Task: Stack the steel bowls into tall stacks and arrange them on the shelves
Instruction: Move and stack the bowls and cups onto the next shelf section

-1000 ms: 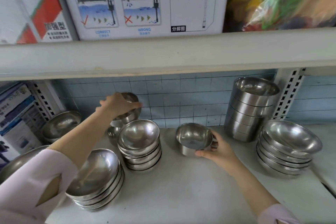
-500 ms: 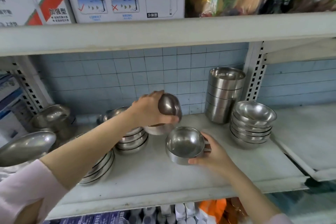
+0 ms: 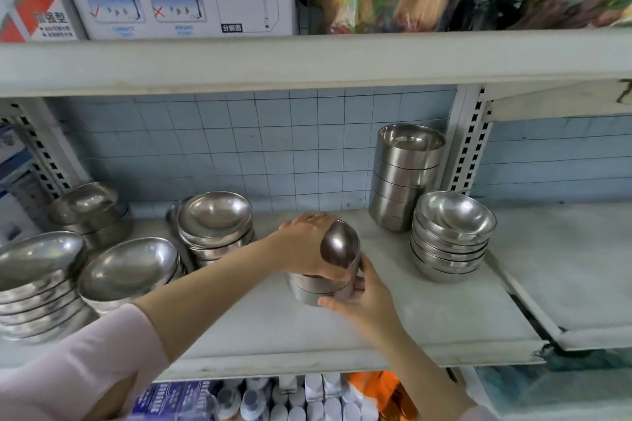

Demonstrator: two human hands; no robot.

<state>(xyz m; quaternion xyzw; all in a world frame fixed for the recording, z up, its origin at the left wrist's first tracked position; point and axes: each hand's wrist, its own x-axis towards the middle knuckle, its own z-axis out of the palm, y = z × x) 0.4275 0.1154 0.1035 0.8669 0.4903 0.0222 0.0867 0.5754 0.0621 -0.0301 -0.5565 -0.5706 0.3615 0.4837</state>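
My left hand [image 3: 304, 246] grips a small steel bowl [image 3: 340, 247], tilted on its side, and sets it into the small bowl stack [image 3: 319, 289] at the middle of the shelf [image 3: 273, 328]. My right hand [image 3: 362, 301] curls round the near side of that stack and steadies it. A tall stack of deep bowls [image 3: 405, 178] stands at the back right, with a stack of wider bowls [image 3: 451, 236] in front of it. Three more stacks stand to the left: a middle stack [image 3: 215, 225], a front stack [image 3: 128, 272] and a far-left stack [image 3: 37, 284].
Another bowl pile [image 3: 87, 208] sits at the back left by the perforated upright [image 3: 37, 154]. The upper shelf board [image 3: 307, 58] hangs low overhead. A second upright [image 3: 468, 143] bounds the shelf on the right. Bottles [image 3: 307, 400] fill the shelf below.
My left hand carried the small bowl from the back left to the bowl held by my right hand and lowered it in. The camera pulled back and turned right.
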